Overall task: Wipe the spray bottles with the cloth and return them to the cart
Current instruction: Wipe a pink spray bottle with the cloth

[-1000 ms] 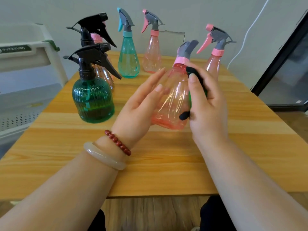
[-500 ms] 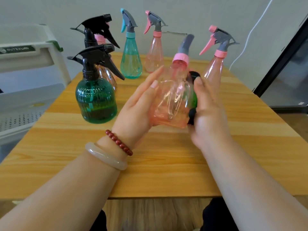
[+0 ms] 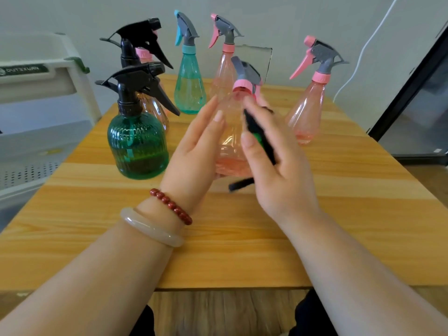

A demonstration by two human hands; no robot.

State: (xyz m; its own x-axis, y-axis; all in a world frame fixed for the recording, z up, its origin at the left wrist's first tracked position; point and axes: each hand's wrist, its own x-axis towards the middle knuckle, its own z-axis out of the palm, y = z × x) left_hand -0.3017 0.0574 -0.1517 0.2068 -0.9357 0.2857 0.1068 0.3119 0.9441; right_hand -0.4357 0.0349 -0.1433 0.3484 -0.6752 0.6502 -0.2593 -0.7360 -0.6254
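- Wiping stage, mid-task: the pink spray bottle [image 3: 230, 146] is held over the near half of the table [image 3: 242, 234], tilted, with its grey trigger head pointing away. Whether its base touches the wood cannot be told.
- The left hand [image 3: 194, 151] lies flat along the bottle's left side with its fingers straight, steadying it.
- The right hand [image 3: 281, 170] pinches the dark cloth [image 3: 260, 139] between thumb and fingers and presses it to the bottle's right flank. A loose end hangs below the palm.
- Awaiting attention, by their position: the green ribbed bottle [image 3: 138, 146], a black-triggered bottle [image 3: 155, 112] just behind it, the teal bottle [image 3: 190, 86], the rear pink bottle [image 3: 224, 71] and the right-hand pink bottle [image 3: 306, 110] all stand upright on the table.
- The cart [image 3: 36, 93] stands left of the table, and no bottle shows on the parts in view.
- Judged progress is early. One bottle is being wiped, none is seen returned, and which of the standing bottles are already clean cannot be read.
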